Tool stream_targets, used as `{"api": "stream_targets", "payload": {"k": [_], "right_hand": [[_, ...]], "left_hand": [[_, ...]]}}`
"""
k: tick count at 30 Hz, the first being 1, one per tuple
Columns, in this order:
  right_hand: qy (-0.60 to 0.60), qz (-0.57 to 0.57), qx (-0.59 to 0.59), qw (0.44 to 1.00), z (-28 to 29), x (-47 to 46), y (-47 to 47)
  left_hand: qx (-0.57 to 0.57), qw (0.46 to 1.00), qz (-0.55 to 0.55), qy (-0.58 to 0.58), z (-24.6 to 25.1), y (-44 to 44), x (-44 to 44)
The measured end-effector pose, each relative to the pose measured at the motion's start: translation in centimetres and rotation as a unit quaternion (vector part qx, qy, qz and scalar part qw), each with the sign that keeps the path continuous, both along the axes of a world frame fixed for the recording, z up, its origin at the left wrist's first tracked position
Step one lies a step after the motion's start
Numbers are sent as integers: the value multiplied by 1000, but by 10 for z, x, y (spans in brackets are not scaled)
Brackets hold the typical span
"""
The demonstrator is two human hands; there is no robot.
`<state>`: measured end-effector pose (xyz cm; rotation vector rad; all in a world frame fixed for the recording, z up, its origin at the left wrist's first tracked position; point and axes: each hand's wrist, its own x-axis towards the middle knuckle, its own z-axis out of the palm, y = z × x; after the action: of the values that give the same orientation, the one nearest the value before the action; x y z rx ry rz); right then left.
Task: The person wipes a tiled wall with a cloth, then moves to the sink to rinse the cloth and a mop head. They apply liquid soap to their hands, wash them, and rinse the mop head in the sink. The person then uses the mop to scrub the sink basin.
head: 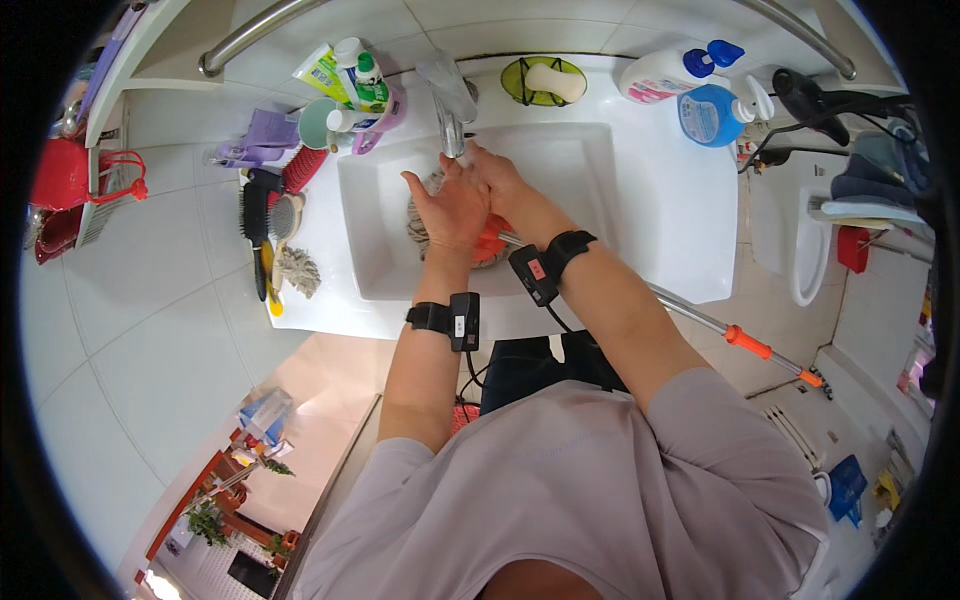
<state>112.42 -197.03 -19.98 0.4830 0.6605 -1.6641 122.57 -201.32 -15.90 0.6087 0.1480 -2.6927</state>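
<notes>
Both hands are together under the chrome faucet (pixel 451 135) of a white washbasin (pixel 600 195). My left hand (pixel 456 202) is palm up with its fingers spread and holds nothing. Against its right side lies my right hand (pixel 491 174), partly hidden, its fingers near the spout; whether they are closed cannot be told. Below them a grey mop head (pixel 417 225) with an orange fitting (pixel 491 238) rests in the basin. Its metal pole (pixel 686 309) passes under my right forearm and out over the basin's front right edge.
Several hairbrushes (pixel 285 217) lie on the left ledge. Behind them stands a pink holder (pixel 390 112) with tubes. A soap bar (pixel 555 82) sits on a green dish (pixel 514 81). Pump bottles (pixel 709 116) stand at the back right, beside a hanging hair dryer (pixel 810 105).
</notes>
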Motion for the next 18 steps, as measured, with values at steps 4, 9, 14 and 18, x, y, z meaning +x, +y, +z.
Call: {"api": "stream_targets", "payload": {"k": [4,9,14,18], "right_hand": [[-10,-3,-28,1000,4,15,6],[112,3,70,991,-5,29,-4],[322,120,245,906,-1,31,-4],[546,223,315,743,8,21,5]], "left_hand": [[-20,999,26,-37,3,-4,-7],[-64,992,-20,-111,0,-10,-18],[-198,952,-70,-222,-16,-1,-21],[-244,934,-31,-258,-32,4,-29]]}}
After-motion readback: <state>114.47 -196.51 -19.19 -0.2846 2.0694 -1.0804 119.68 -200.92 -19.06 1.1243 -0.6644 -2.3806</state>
